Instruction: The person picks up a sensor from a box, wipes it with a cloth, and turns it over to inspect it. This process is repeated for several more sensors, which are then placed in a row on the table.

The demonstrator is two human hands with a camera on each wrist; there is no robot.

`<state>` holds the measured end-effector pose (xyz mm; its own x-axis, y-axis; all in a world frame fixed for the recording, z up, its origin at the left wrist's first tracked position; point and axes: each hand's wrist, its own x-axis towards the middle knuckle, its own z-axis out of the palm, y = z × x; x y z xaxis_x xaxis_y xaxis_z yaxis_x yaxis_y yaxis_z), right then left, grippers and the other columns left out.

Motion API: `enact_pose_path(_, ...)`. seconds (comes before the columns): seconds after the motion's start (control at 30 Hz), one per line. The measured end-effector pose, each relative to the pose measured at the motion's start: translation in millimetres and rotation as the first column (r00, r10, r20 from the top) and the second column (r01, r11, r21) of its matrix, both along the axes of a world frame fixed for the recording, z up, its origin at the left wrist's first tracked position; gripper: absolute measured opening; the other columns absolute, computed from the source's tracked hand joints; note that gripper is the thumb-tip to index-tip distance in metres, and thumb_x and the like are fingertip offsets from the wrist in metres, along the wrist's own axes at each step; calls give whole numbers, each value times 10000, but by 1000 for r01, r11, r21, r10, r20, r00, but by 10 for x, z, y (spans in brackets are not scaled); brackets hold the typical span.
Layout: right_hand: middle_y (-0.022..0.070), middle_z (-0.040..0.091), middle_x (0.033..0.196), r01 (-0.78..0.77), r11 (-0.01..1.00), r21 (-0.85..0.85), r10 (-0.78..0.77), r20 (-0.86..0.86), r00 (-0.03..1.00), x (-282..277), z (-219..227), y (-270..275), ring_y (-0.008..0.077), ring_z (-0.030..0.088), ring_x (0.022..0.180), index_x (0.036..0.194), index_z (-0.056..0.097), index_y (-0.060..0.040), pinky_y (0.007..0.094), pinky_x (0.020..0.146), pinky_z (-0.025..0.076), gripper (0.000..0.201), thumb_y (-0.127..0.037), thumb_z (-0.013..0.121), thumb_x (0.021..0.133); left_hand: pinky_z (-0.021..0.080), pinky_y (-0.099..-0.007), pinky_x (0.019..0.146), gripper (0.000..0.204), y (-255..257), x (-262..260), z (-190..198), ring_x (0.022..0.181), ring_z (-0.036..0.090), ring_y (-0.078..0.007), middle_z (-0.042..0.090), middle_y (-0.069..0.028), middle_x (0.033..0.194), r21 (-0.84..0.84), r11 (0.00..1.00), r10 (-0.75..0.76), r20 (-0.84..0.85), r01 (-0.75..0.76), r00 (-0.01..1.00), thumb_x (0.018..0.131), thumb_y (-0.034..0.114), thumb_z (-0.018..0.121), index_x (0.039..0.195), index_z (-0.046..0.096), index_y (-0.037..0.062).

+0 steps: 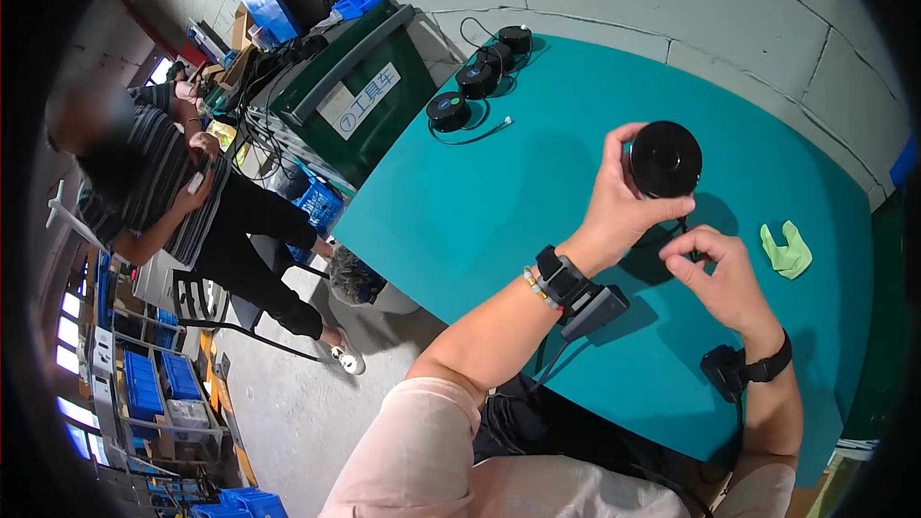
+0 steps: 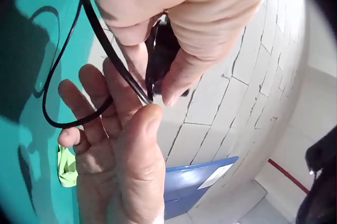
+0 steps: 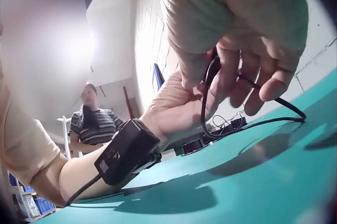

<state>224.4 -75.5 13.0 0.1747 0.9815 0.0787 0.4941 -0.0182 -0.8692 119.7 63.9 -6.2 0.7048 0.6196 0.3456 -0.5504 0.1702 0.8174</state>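
Note:
A round black puck-shaped device is gripped in my left hand, raised above the green table, its flat disc face toward the head camera. From it hangs a thin black cable, which bends into a loose loop in the left wrist view. My right hand is just below the device and pinches the cable between thumb and forefinger, the other fingers loosely bent. Seen from the left wrist, the left fingers cover much of the device.
Several similar black round devices with cables stand along the table's far left edge. A light-green cloth lies right of my hands. Beyond the green table are a dark green tool cart and a seated person.

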Motion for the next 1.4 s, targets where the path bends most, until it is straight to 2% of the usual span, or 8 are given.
enact_pose_path(0.43,68,607,970,189,974,126,-156,-233,960,269,226,-141,120,592,845,1070,580,0,232,697,447,242,-18,454,863,506,-321,856,803,47,-9,35,1032,545,-207,457,-129,1125,247,938,264,-51,-244,963,624,-82,744,1231,239,64)
enact_pose_path(0.53,82,596,1012,208,959,192,-156,-253,955,242,267,-150,120,592,837,1112,558,-8,231,684,448,272,-9,452,862,492,-351,888,692,57,-41,15,1046,545,-222,498,-140,1132,150,967,210,-27,-204,977,689,32,753,1210,298,60)
enact_pose_path(0.7,86,600,1022,248,895,371,-148,-277,949,251,254,-137,130,607,860,1112,568,-24,223,661,457,268,-2,447,874,447,-416,920,618,131,-65,-44,1034,526,-307,527,-133,1149,-464,801,-378,102,380,920,822,536,551,1215,457,69)
enact_pose_path(0.93,50,626,965,256,926,277,-207,-194,959,260,237,-146,117,612,862,999,621,-12,216,655,459,209,0,446,886,441,-392,899,728,195,-85,-70,1026,520,-308,554,-124,1111,-473,791,-390,98,387,916,802,644,477,1243,452,66)
enact_pose_path(1.07,65,624,971,274,916,293,-202,-253,946,269,285,-169,120,612,838,1040,592,-18,218,642,462,207,-9,447,892,433,-388,915,655,130,-71,-34,1050,519,-281,551,-125,1104,-391,850,-342,101,354,934,799,523,598,1205,443,32)
enact_pose_path(1.13,70,623,971,291,910,294,-203,-294,934,278,288,-179,120,611,828,1052,582,-20,220,639,463,209,-10,447,893,441,-379,914,578,80,-64,13,1062,524,-242,544,-122,1106,91,995,55,-129,-44,990,741,281,745,1149,429,19)
enact_pose_path(1.23,77,623,975,269,916,299,-177,-300,937,282,264,-175,118,610,814,1071,564,-24,225,646,466,214,-8,449,891,449,-360,904,591,-16,-36,83,1052,533,-202,538,-114,1113,318,938,178,-93,-140,980,650,73,798,1100,418,23)
enact_pose_path(1.4,81,633,988,300,785,542,-252,-164,954,249,377,-220,106,578,867,1019,588,-17,225,728,450,187,13,467,879,420,-337,924,651,61,-86,53,1047,533,-187,552,-114,1118,75,992,-76,-321,106,944,643,128,790,1186,454,-1)
